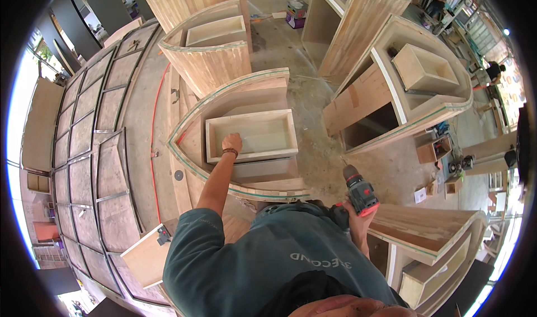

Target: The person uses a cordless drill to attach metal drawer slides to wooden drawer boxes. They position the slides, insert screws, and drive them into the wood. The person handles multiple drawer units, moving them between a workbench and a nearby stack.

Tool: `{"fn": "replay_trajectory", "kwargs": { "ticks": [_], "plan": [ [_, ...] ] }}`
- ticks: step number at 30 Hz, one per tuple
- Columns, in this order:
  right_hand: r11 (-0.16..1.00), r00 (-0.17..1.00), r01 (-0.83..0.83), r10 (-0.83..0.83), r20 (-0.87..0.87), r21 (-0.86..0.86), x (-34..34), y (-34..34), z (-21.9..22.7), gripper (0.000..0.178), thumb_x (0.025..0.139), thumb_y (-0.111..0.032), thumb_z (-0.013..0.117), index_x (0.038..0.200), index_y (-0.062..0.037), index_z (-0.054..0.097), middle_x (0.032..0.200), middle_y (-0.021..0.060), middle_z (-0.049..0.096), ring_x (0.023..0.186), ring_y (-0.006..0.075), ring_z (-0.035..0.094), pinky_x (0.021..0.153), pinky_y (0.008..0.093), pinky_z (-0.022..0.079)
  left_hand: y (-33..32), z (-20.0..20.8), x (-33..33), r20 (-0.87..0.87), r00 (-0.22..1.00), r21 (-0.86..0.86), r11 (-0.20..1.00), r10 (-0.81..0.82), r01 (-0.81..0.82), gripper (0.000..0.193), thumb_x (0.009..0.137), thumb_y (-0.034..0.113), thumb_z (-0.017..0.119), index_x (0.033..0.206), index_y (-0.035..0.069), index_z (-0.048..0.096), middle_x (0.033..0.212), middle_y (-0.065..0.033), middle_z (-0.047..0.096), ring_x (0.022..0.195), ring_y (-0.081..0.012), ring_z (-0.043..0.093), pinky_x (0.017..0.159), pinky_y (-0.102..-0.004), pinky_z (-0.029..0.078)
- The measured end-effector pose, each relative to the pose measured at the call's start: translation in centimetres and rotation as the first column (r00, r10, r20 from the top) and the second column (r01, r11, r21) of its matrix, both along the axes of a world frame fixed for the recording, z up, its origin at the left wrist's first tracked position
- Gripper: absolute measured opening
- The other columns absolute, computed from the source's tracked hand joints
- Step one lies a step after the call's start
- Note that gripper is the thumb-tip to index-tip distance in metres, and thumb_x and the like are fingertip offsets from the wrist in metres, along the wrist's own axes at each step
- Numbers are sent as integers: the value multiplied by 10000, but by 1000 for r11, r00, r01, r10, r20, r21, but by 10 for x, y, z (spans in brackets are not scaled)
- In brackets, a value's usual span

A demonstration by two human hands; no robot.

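Note:
My left hand (232, 142) is closed in a fist over the near left part of a pale wooden drawer box (251, 155); whatever its fingers may hold is hidden. The drawer box sits inside a curved, pointed wooden cabinet (235, 88) with a green line along its rim. On the right, my right hand (358, 221) grips a black and red cordless drill (361, 191). The drill has a thin bit in its chuck and points away from me, beside the cabinet's open end.
More curved wooden cabinets stand ahead (207, 34), at the right (430, 76) and near right (430, 227). A metal frame grid (98, 132) covers the left side. A red hose (154, 149) runs along the floor. Another person (493, 72) is at the far right.

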State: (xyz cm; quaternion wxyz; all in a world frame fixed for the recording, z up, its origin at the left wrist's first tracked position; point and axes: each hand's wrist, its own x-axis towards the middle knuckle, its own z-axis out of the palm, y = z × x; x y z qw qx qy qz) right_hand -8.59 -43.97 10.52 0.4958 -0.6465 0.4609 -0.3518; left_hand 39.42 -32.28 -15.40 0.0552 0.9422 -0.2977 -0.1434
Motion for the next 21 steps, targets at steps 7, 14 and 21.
{"fn": "replay_trajectory", "kwargs": {
  "ticks": [7,14,21],
  "plan": [
    [995,996,-90,90,0,37,-1,-8,4,254,754,20,826,966,2,687,877,56,715,761,131,667,697,312,543,-8,-19,-1,-2,999,179,983,42,-41,223,996,124,595,1065,85,804,1103,-163,774,1010,-344,757,835,-440,626],
    [996,991,-77,81,-102,35,-23,-11,-3,422,742,-60,850,1102,13,644,927,79,710,845,172,674,797,340,538,-51,-40,6,-102,987,282,955,124,-91,216,987,158,632,1118,83,788,1197,-166,754,1119,-325,734,892,-429,618],
    [994,987,-92,83,-139,-62,-22,3,16,442,723,-57,845,1108,12,638,938,89,714,853,171,673,805,333,538,-45,-49,7,-139,983,323,944,121,-70,248,1002,199,596,1098,84,794,1176,-180,756,1085,-332,742,870,-437,617]
  ]
}}
